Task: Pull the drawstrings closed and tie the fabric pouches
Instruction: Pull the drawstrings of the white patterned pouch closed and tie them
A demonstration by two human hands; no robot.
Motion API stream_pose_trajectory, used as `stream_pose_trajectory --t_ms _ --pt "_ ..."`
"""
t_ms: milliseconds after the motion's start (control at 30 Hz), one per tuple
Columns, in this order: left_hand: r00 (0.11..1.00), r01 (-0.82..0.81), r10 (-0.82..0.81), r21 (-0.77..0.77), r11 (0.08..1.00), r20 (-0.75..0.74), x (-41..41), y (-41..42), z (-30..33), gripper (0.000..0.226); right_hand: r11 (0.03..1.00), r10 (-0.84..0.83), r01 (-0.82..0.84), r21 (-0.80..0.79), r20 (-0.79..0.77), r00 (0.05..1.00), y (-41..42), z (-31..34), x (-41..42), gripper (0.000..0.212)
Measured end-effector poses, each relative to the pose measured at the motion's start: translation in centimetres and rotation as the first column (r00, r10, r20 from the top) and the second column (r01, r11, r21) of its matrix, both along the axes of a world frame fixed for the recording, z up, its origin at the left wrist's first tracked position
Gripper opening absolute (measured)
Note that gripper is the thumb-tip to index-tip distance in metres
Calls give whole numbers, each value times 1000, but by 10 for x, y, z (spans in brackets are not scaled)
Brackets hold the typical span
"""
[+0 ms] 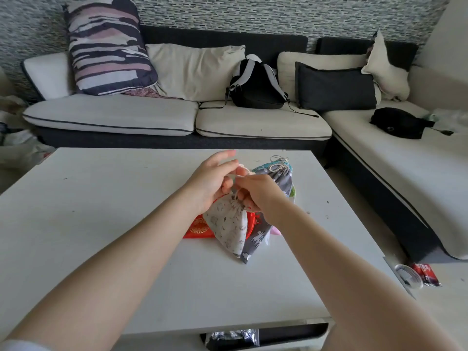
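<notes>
A white printed pouch (pixel 229 226) stands on the white table (pixel 101 198), its neck gathered shut. My left hand (pixel 211 181) and my right hand (pixel 255 192) meet just above that neck, and both pinch its pale drawstring (pixel 235 196). The left index finger sticks out straight toward the sofa. Under the white pouch lie a red pouch (pixel 198 228) and a grey pouch with white animals (pixel 258 235). Another grey pouch (pixel 281 178) with a coiled cord (pixel 278 163) lies behind my right hand. The string between my fingers is mostly hidden.
A pink item (pixel 276 231) peeks out at the right of the pile. A cream sofa (pixel 114 115) with cushions and a black backpack (pixel 255 84) runs behind the table. A clear lid (pixel 409 276) and a red packet (pixel 426 273) lie to the right.
</notes>
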State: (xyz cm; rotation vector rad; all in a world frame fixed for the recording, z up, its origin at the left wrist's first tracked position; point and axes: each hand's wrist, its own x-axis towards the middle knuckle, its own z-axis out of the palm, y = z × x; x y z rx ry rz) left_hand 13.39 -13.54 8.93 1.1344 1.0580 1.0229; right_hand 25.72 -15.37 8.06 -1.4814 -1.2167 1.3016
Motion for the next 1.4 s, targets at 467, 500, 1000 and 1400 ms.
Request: stream_pose_trajectory --t_ms 467,500,1000,1400 --pt "953 217 -194 77 973 -233 4 -15 -31 22 988 5 24 154 -181 984 -2 4 10 26" --pt "968 198 -186 50 979 -171 4 -14 -31 21 986 -14 40 161 -162 987 -1 4 11 26" --pt "947 264 -274 -80 961 -166 15 -23 -29 21 979 -83 118 167 -203 976 -2 -3 18 21" --pt "966 257 -247 -204 945 75 10 -21 -35 34 949 -310 314 18 -119 943 -1 -13 37 28"
